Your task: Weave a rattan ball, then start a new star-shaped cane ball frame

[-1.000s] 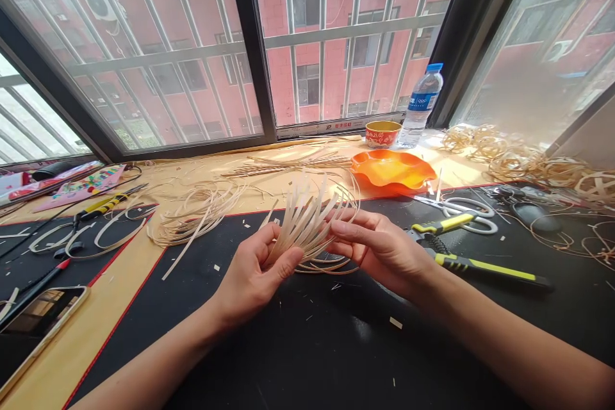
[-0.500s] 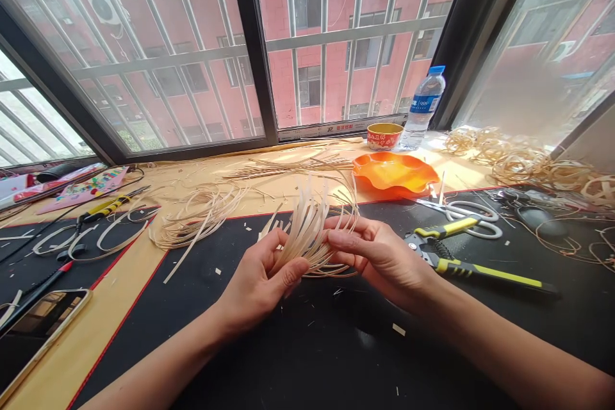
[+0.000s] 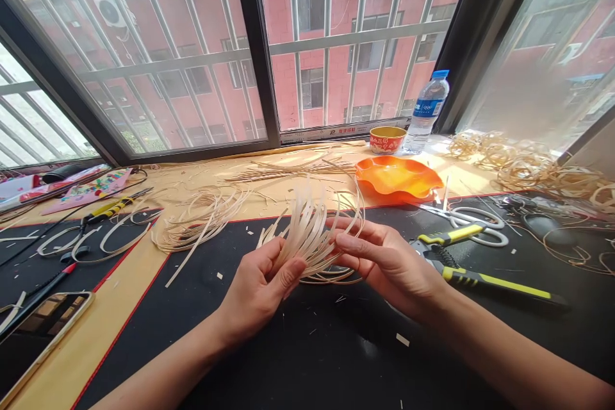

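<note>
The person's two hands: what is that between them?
In the head view, a fan of thin pale cane strips sits between the left hand and the right hand, held by both.

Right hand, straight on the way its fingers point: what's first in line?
The fanned bundle of pale cane strips is first for the right hand; its fingertips seem to touch them, though depth is unclear.

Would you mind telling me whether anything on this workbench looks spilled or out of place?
Small pale offcuts lie scattered across the black cutting mat, like spilled waste, and a loose cane strip juts out at an angle from the coil of cane.
</note>
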{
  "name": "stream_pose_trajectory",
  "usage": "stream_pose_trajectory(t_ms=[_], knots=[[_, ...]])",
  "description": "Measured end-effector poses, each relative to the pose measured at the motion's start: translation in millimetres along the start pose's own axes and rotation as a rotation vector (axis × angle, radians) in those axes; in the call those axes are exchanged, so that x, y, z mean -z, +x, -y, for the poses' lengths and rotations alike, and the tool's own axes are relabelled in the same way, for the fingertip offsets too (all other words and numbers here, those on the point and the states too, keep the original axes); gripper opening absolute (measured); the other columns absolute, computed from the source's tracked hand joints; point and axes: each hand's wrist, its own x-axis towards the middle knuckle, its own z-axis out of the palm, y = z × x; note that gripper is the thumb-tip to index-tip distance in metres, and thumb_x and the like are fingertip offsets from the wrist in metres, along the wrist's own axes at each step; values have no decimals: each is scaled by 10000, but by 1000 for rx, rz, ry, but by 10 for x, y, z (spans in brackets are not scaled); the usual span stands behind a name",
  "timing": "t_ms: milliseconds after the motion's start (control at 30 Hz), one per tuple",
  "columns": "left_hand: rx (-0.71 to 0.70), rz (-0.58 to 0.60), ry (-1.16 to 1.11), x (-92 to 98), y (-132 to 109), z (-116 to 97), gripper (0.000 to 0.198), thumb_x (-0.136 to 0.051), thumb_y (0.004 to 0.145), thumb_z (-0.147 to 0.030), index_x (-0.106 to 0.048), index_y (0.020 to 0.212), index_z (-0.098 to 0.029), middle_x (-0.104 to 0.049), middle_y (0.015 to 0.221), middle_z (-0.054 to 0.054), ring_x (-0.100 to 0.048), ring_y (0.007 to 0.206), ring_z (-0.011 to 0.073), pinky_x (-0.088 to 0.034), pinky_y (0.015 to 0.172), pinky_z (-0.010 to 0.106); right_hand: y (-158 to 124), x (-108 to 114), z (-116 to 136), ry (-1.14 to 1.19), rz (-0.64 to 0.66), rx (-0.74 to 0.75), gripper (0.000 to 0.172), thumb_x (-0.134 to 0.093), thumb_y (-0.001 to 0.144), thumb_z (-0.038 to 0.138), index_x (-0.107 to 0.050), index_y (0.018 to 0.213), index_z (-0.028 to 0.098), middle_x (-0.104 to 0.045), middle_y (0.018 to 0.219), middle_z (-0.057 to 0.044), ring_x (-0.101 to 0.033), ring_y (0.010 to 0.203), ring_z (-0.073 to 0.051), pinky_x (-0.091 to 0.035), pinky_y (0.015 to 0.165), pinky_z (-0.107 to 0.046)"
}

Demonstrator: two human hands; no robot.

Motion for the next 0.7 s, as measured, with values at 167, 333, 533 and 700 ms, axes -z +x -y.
stream_pose_trajectory(t_ms=[167,333,533,700], knots=[[-17,6,37,13,-5,16,351,-532,860,-471,-416,699,-182,-383,571,-54,-327,487,76,-246,440,207,16,-12,-1,21,28,-2,255,-791,677,275,-734,917,209,-718,954,-42,-656,876,-149,-493,842,-276],[5,13,-12,-2,12,-12,374,-532,842,-509,-405,709,-183,-358,590,-61,-305,480,66,-243,430,198,20,-29,2,87,13,-26,203,-810,646,235,-731,827,189,-723,842,-23,-664,766,-120,-513,789,-248],[59,7,28,9,12,1,392,-493,856,-528,-368,711,-186,-360,638,-47,-296,528,71,-264,459,193,7,-30,24,101,39,-37,177,-817,625,204,-724,774,176,-711,773,-11,-663,735,-119,-516,766,-243],[66,-14,99,38,-5,-4,396,-447,871,-545,-378,719,-185,-375,636,-39,-322,545,85,-287,487,210,7,-32,31,77,41,-44,186,-798,658,228,-738,825,172,-725,850,-38,-668,764,-128,-516,757,-236]])
